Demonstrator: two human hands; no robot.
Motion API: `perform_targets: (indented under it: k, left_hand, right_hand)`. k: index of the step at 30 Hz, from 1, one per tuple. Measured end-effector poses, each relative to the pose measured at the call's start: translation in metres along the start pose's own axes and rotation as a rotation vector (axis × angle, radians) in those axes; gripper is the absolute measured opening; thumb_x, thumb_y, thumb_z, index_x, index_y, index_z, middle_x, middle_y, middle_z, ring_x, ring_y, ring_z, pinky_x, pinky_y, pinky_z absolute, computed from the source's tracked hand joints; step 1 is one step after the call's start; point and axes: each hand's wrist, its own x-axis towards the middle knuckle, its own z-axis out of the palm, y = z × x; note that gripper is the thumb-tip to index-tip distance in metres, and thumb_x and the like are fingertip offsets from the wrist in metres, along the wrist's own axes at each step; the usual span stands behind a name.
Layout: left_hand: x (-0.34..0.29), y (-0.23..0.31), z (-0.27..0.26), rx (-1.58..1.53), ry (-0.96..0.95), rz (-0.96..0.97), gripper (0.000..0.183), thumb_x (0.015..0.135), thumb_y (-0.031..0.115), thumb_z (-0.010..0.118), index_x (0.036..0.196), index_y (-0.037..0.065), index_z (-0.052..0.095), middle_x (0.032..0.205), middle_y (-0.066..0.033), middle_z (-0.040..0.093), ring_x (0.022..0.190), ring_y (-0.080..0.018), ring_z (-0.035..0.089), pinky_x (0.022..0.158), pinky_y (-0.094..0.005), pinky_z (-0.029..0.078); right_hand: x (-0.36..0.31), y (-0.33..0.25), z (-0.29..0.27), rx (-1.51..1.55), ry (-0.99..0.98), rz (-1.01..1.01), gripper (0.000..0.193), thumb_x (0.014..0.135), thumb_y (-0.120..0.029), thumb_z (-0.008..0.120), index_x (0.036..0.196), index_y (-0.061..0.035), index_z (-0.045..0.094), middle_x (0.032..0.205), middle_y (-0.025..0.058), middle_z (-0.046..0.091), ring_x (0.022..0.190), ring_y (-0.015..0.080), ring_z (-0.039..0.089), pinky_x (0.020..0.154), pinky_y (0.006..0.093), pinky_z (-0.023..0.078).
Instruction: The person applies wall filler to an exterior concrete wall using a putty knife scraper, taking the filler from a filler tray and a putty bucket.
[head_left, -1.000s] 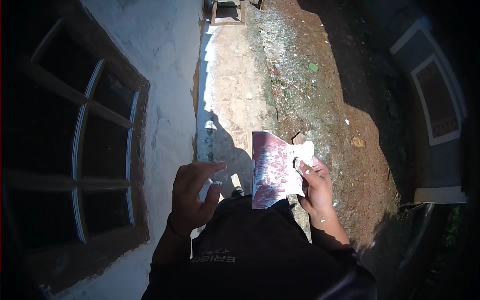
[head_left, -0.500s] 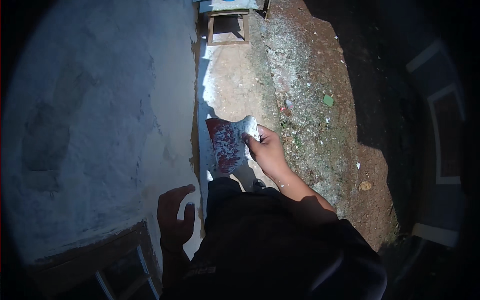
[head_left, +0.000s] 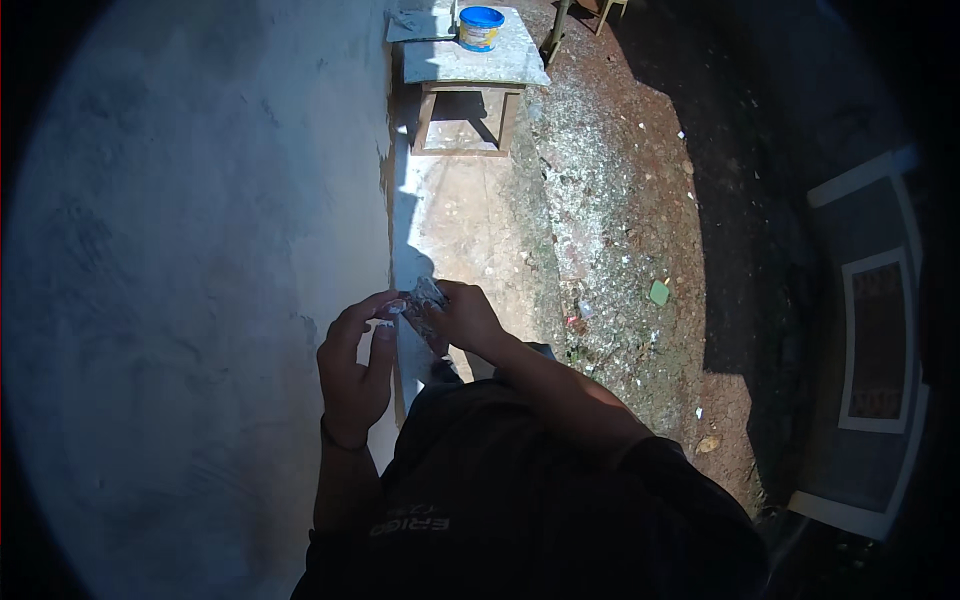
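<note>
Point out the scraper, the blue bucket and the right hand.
Scraper (head_left: 422,312), head view: its smeared face.
Blue bucket (head_left: 479,37), head view: its side wall.
Right hand (head_left: 469,318), head view: back of the hand.

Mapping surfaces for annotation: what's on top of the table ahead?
A blue bucket stands on it; a flat pale piece shows at its left edge, too unclear to name. The tabletop beneath the bucket is covered.

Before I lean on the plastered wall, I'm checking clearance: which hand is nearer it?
Left. The left hand appears against the plastered wall, contact unclear; the right hand is farther out, to the left hand's right, gripping the white-smeared scraper.
</note>
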Motion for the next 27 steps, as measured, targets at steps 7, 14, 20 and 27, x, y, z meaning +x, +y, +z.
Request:
perform_targets:
  k: [7,14,20,27]
  left_hand:
    - [0.198,-0.104,0.029,0.241,-0.014,-0.011,0.022,0.089,0.009,0.054,0.109,0.004,0.063,0.098,-0.0109,0.067,0.088,-0.0240,0.063,0.080,-0.0336,0.044]
    - [0.336,-0.165,0.051,0.395,0.127,-0.268,0.020,0.087,0.008,0.056,0.105,0.006,0.064,0.095,-0.0097,0.067,0.086,-0.0240,0.063,0.077,-0.0343,0.044]
    - [0.487,-0.198,0.065,0.320,0.156,-0.291,0.021,0.086,0.008,0.057,0.106,0.007,0.064,0.095,-0.0091,0.067,0.087,-0.0242,0.063,0.077,-0.0347,0.045]
    - [0.660,-0.265,0.081,0.362,-0.035,-0.097,0.023,0.086,0.011,0.058,0.108,0.005,0.061,0.095,-0.0120,0.066,0.086,-0.0282,0.062,0.074,-0.0382,0.044]
  right_hand:
    - [0.221,0.032,-0.044,-0.089,-0.090,0.121,0.026,0.083,-0.025,0.060,0.086,0.0011,0.061,0.075,0.0199,0.065,0.073,0.0330,0.066,0.068,0.0425,0.052]
    - [0.455,0.026,-0.093,-0.505,-0.136,-0.187,0.018,0.083,-0.015,0.055,0.098,-0.0066,0.060,0.088,0.0162,0.064,0.081,0.0356,0.064,0.071,0.0475,0.051]
    - [0.645,0.011,-0.139,-0.572,-0.167,-0.137,0.020,0.082,-0.017,0.053,0.097,-0.0066,0.061,0.091,0.0171,0.064,0.085,0.0346,0.065,0.074,0.0472,0.051]
    - [0.745,-0.027,-0.189,-0.261,0.010,-0.033,0.020,0.082,-0.016,0.060,0.095,0.0000,0.062,0.080,0.0213,0.065,0.079,0.0365,0.065,0.069,0.0434,0.050]
